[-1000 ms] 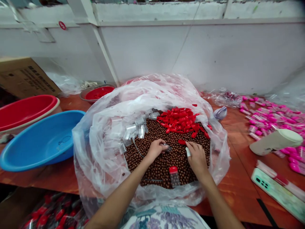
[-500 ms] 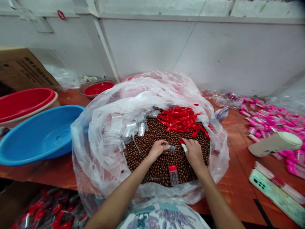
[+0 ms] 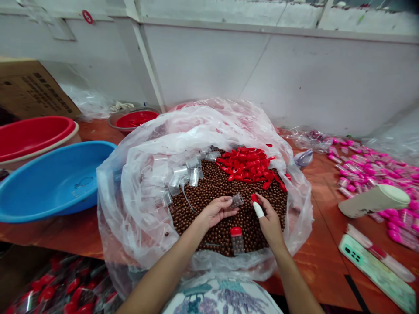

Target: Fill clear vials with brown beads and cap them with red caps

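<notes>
My left hand (image 3: 217, 211) pinches a small clear plastic box (image 3: 237, 200) with brown balls showing inside. To its right, my right hand (image 3: 267, 216) grips a red cap (image 3: 254, 198); a white cover sits on one of its fingers. Both hands are just above a bed of shiny brown balls (image 3: 203, 192) in a plastic-lined container. Nearer to me, a filled clear box with a red cap (image 3: 237, 240) lies on the balls. Beyond my right hand is a heap of red caps (image 3: 247, 163). Clear boxes (image 3: 179, 176) are piled at the left of the bed.
A translucent plastic bag (image 3: 124, 209) surrounds the balls. Blue (image 3: 65, 179) and red (image 3: 36, 137) basins stand left. Right are pink-capped boxes (image 3: 369, 170), a pale cylinder (image 3: 373, 201) and a phone (image 3: 376, 270). Red-capped boxes (image 3: 72, 288) lie low at left.
My right hand has drawn back from the heap with the red cap, which now shows more clearly. My left hand has turned, and the box in it now shows brown balls.
</notes>
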### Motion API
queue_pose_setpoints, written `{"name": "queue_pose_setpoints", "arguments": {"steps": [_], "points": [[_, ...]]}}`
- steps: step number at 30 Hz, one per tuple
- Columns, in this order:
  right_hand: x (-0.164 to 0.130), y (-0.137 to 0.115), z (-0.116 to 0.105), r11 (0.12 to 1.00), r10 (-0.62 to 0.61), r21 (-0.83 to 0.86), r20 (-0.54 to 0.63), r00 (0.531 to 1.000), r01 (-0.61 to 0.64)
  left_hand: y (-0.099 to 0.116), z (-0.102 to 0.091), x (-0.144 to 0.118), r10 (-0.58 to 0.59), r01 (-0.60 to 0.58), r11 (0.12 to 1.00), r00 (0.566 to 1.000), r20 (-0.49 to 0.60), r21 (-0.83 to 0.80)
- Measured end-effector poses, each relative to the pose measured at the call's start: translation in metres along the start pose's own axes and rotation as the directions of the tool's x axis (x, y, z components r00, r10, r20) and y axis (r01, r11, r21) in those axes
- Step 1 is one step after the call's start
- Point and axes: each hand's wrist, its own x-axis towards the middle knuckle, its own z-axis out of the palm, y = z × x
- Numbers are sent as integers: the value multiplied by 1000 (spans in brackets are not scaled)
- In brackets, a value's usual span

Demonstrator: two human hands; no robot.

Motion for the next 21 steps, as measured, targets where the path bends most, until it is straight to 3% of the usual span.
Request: {"name": "queue_pose_setpoints", "arguments": {"steps": [3, 13, 17, 21], "points": [[-2, -7, 1, 994, 25, 101, 44, 999, -30, -3, 5, -12, 25, -22, 998, 998, 52, -57], [-10, -17, 5, 965, 111, 222, 133, 985, -139, -16, 13, -34, 100, -100, 994, 995, -6, -32], [-12, -21, 1, 992, 16, 121, 113, 993, -30, -20, 16, -37, 129, -129, 992, 990, -47, 9], [-15, -24, 1, 996, -37, 82, 175, 984, 23, -25, 17, -37, 140, -138, 990, 988, -69, 31]]}}
